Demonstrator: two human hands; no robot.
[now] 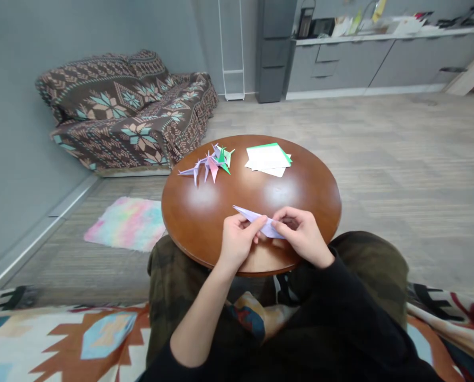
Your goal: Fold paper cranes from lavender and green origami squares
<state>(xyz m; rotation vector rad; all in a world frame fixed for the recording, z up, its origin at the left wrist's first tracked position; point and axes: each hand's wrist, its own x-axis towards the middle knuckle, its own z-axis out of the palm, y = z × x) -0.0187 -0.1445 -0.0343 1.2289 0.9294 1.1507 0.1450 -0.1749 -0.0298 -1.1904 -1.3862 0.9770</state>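
Note:
A lavender folded origami paper (267,227) with a narrow pointed tip is held above the near part of the round table. My left hand (240,233) pinches its middle, thumb on top, and the long tip sticks out to the upper left. At the paper's right end, my right hand (299,231) grips it between thumb and fingers. Toward the back left of the table lies a cluster of folded paper cranes (211,164) in lavender, pink and green. A stack of paper sheets (268,158), white on top with green edges showing, rests at the back right.
The round brown table (189,223) stands right at my knees. Behind it to the left is a sofa (129,114) under a patterned cover. A pastel fluffy mat (125,223) lies on the floor. Grey kitchen cabinets (348,66) and a dark fridge (275,53) line the far wall.

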